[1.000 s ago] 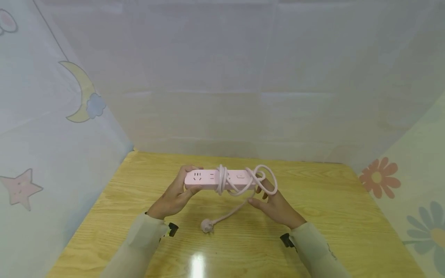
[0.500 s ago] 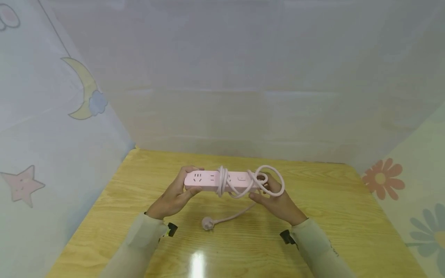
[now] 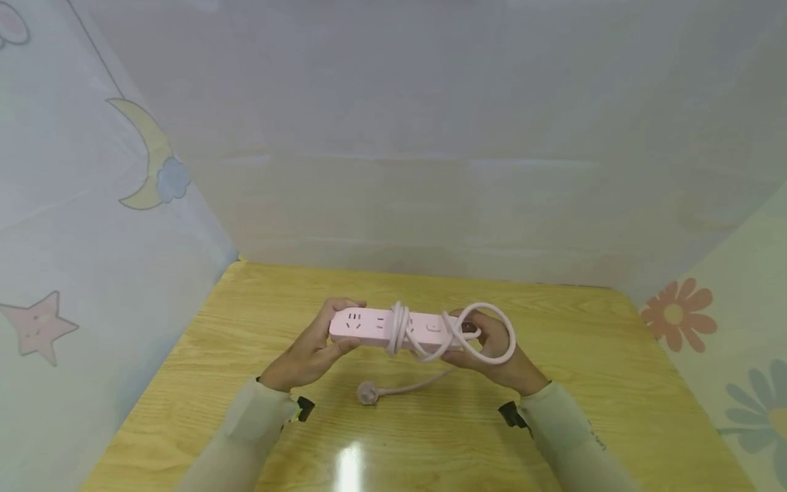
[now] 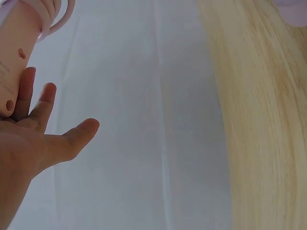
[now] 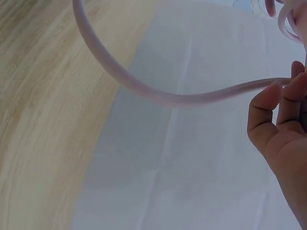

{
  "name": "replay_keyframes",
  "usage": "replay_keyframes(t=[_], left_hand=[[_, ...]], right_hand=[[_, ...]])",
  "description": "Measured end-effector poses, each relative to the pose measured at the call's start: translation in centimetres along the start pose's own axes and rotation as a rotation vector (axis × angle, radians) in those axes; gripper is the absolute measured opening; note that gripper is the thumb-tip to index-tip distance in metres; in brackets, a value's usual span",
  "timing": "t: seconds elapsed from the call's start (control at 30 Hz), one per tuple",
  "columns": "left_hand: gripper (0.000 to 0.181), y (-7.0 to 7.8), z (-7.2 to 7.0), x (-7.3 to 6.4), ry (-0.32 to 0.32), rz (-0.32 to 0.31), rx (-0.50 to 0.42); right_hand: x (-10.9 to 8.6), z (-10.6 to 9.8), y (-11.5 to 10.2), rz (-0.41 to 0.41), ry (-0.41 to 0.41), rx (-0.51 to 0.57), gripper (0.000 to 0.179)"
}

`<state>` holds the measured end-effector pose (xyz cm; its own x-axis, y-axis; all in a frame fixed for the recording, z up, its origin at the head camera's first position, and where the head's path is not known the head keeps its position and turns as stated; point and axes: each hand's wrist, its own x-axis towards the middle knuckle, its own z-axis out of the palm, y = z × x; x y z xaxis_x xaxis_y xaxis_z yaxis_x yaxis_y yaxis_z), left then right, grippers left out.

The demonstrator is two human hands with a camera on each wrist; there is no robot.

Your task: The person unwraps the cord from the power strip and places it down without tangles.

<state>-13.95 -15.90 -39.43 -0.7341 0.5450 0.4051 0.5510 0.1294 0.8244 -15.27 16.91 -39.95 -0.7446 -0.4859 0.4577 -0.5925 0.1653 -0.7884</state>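
A pink power strip (image 3: 369, 335) is held level above the table in the head view. Its pale pink cord (image 3: 398, 329) is wound round the middle, with a loose loop at the right end. My left hand (image 3: 307, 355) grips the left end, thumb in front; in the left wrist view its fingers lie against the labelled underside. My right hand (image 3: 505, 372) holds the right end, partly covered by the loop. In the right wrist view its fingers curl close to the cord (image 5: 177, 99). The plug (image 3: 367, 393) hangs on its stretch of cord below the strip.
The wooden table (image 3: 258, 437) has a pale back wall (image 3: 381, 205) behind it. Printed side walls stand left and right, with a moon (image 3: 144, 154) and a red flower (image 3: 676, 314). A pale pink rounded shape (image 4: 293, 12) shows at the left wrist view's top corner.
My right hand has shifted right and taken hold of the strip's right end. The cord loop has swung right, and the strip sits slightly lower. My left hand keeps its grip.
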Motion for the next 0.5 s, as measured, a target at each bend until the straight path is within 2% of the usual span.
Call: replay_keyframes(t=[0.17, 0.4, 0.5], left_hand=[[0.038, -0.08, 0.29, -0.11, -0.003, -0.004, 0.004], [0.041, 0.03, 0.43, -0.29, -0.007, -0.039, -0.011], [0.042, 0.05, 0.45, -0.37, -0.006, -0.046, -0.009]], right_hand=[[0.17, -0.19, -0.18, -0.057, 0.008, -0.093, 0.046], [0.28, -0.6, -0.22, -0.08, -0.008, -0.12, 0.043], [0.33, -0.63, -0.29, -0.096, -0.018, -0.093, 0.043]])
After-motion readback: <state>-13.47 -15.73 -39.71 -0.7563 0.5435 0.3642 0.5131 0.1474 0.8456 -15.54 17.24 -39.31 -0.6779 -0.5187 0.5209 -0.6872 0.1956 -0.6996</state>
